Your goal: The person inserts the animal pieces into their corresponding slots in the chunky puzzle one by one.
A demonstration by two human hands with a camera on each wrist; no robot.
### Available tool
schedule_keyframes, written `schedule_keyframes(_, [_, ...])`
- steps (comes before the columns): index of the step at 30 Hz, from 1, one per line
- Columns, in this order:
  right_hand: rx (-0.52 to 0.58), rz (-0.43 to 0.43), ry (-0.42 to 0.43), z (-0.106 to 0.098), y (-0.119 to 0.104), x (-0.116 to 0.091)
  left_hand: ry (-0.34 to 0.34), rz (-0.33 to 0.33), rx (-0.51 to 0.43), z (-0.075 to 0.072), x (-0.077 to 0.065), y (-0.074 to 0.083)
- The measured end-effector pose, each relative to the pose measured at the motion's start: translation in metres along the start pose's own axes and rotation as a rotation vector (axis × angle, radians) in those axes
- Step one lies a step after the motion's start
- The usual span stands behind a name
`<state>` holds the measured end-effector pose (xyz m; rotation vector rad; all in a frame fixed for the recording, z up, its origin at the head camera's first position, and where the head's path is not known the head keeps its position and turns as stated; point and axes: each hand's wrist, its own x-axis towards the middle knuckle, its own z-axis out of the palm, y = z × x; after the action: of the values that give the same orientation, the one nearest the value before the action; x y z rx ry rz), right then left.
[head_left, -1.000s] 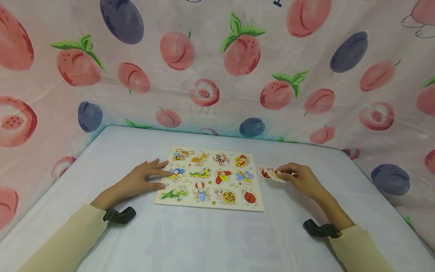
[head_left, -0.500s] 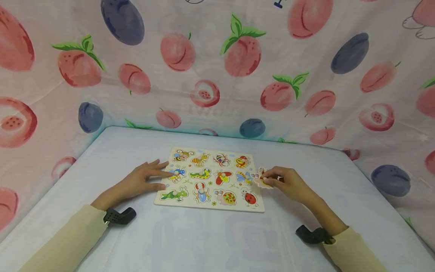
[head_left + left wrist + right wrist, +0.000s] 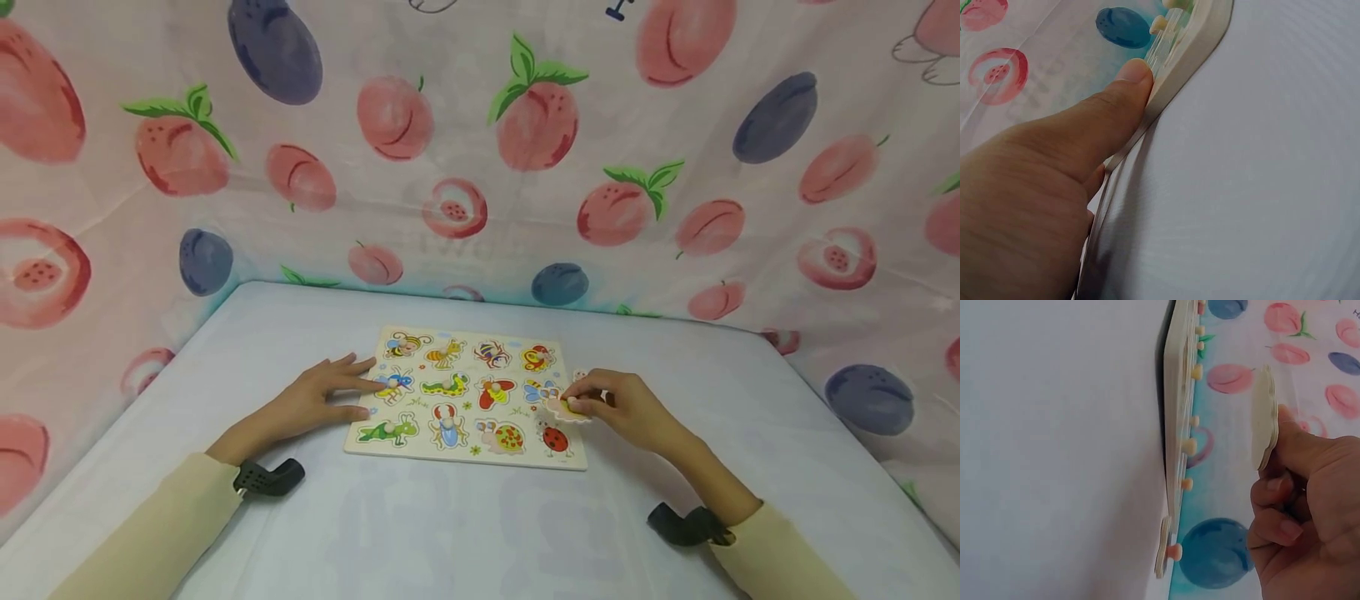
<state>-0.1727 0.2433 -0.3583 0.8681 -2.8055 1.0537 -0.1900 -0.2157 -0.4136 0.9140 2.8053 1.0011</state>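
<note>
My right hand (image 3: 615,404) pinches a snail puzzle piece (image 3: 564,408), pink and yellow with a scalloped edge. It is above the right side of the wooden insect peg puzzle board (image 3: 525,461). In the right wrist view the piece's plain pale back (image 3: 1264,419) shows, standing off from the board. My left hand (image 3: 318,396) rests on the board's left edge with fingers spread, the thumb (image 3: 1129,81) against the rim in the left wrist view. On the board, the printed snail (image 3: 501,436) and ladybug (image 3: 555,438) spots in the front row have no knobs.
A knobbed loose piece (image 3: 1165,547) lies on the table beside the board in the right wrist view, mostly hidden by my right hand in the head view. Several knobbed insect pieces, such as a caterpillar (image 3: 446,384), sit in the board. A fruit-print cloth (image 3: 480,125) hangs behind.
My right hand has lifted the snail piece from beside the board and moved it left, over the board's right edge. My left hand stays in place on the board's left edge.
</note>
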Motion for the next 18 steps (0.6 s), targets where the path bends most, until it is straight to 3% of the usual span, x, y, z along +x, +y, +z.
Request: schedule_keyframes(18, [0.016, -0.066, -0.073, 0.024, -0.024, 0.02, -0.005, -0.003, 0.019, 0.0, 0.0, 0.003])
